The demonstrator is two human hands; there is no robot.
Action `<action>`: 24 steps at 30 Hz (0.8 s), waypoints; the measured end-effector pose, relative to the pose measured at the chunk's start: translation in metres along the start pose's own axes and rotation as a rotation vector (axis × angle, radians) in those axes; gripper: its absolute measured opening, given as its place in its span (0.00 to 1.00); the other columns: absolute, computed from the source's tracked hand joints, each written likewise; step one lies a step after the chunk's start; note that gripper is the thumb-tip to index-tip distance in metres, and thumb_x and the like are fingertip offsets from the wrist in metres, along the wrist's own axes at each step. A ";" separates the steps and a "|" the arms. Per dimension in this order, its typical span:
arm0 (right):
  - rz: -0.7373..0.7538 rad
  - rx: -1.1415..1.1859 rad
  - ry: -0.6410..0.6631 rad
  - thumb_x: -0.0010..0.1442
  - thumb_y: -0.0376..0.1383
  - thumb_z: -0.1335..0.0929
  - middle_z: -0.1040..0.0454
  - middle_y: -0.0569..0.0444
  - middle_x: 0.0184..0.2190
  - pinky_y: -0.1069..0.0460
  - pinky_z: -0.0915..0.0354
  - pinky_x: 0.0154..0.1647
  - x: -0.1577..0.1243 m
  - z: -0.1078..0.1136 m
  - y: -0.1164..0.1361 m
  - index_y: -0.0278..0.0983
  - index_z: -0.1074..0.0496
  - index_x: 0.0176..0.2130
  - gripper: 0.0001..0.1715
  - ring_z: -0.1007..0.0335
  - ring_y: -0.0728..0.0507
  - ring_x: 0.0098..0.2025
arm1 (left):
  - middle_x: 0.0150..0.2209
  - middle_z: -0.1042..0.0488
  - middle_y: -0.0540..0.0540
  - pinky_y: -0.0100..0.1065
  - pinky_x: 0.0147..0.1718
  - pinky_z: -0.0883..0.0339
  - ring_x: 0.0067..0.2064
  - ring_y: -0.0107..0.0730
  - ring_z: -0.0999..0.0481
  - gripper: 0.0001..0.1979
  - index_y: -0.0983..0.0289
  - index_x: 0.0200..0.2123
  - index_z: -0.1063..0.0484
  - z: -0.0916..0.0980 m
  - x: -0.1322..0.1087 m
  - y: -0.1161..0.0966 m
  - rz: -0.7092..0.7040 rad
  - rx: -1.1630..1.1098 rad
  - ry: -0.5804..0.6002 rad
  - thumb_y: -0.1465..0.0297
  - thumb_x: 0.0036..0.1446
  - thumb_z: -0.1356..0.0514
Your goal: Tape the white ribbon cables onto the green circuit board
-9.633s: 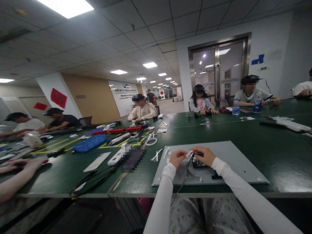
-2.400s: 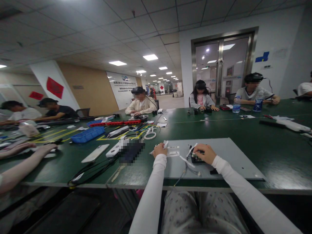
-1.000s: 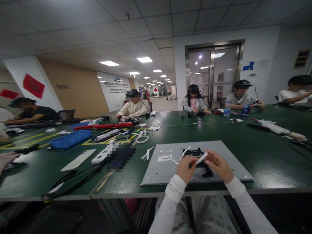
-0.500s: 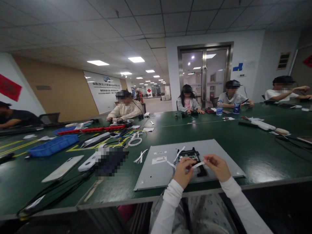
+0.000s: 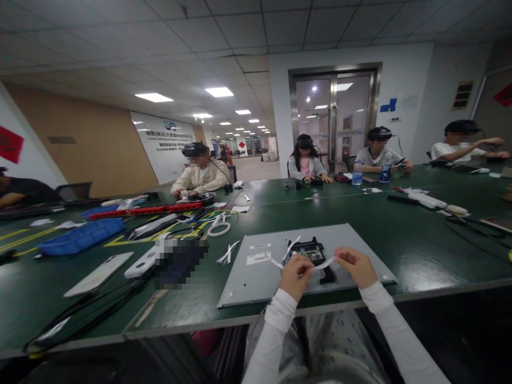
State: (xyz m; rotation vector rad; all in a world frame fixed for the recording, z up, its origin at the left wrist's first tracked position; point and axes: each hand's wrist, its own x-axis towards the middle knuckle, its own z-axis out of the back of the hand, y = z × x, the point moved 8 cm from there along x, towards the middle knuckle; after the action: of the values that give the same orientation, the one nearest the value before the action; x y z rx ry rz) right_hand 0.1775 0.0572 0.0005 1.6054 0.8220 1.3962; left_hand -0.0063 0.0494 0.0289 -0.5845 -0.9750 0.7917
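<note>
A narrow white strip (image 5: 325, 264) stretches between my two hands, bowed slightly downward. My left hand (image 5: 295, 276) pinches one end of it, and my right hand (image 5: 357, 266) pinches the other. Beneath them lies a flat grey panel (image 5: 254, 285) with white labels on its left part. A black bracket (image 5: 329, 275) with a green circuit board (image 5: 314, 252) rests on the panel, partly covered by my hands. Other white strips (image 5: 291, 247) stand out from the panel just left of the bracket. More loose white strips (image 5: 229, 253) lie on the table beside the panel.
Left on the green table (image 5: 180, 309) are a white phone (image 5: 99, 273), black cables (image 5: 96, 306), a blue tray (image 5: 82, 237) and a white ring-shaped roll (image 5: 218, 229). Co-workers sit across the table, near a water bottle (image 5: 357, 174). A white device (image 5: 430, 201) lies right.
My hands have drawn slightly apart, and more of the white strip shows between them. More of the circuit board is visible. The whole view has shifted a little.
</note>
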 end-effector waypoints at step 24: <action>-0.062 -0.239 -0.073 0.45 0.39 0.35 0.31 0.56 0.24 0.53 0.39 0.29 0.004 0.009 -0.007 0.35 0.33 0.33 0.14 0.36 0.48 0.27 | 0.31 0.33 0.52 0.29 0.30 0.37 0.31 0.25 0.34 0.06 0.65 0.30 0.31 0.001 0.004 0.000 -0.009 0.148 -0.017 0.78 0.47 0.46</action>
State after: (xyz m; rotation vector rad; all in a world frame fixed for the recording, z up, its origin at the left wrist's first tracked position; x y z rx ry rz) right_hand 0.1878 0.0624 -0.0047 1.4270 0.6313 1.3302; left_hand -0.0059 0.0525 0.0309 -0.4458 -0.9249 0.8537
